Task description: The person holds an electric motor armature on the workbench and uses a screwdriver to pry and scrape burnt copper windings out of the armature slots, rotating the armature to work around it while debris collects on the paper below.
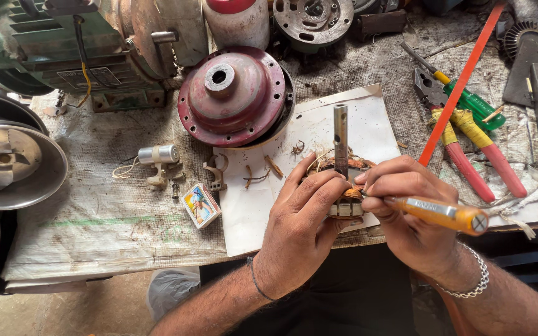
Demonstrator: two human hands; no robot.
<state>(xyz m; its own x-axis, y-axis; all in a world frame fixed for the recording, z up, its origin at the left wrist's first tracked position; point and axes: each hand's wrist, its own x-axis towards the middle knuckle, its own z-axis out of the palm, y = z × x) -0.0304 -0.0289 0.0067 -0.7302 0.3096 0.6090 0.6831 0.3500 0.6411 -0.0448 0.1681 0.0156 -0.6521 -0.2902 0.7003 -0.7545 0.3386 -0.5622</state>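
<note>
A small motor stator with copper windings (342,186) stands on a white sheet of paper (319,134), and a grey metal shaft (340,138) rises upright from its middle. My left hand (303,227) grips the stator from the near left side. My right hand (406,214) holds an orange-handled screwdriver (446,213). Its tip points into the windings on the right side and is hidden between my fingers.
A red round motor end cover (235,94) lies behind the paper. A green motor (76,46) sits back left, a metal pulley (7,158) far left. A small cylinder capacitor (159,154) and matchbox (200,205) lie left. Red-handled pliers (468,146) and an orange strip (462,81) lie right.
</note>
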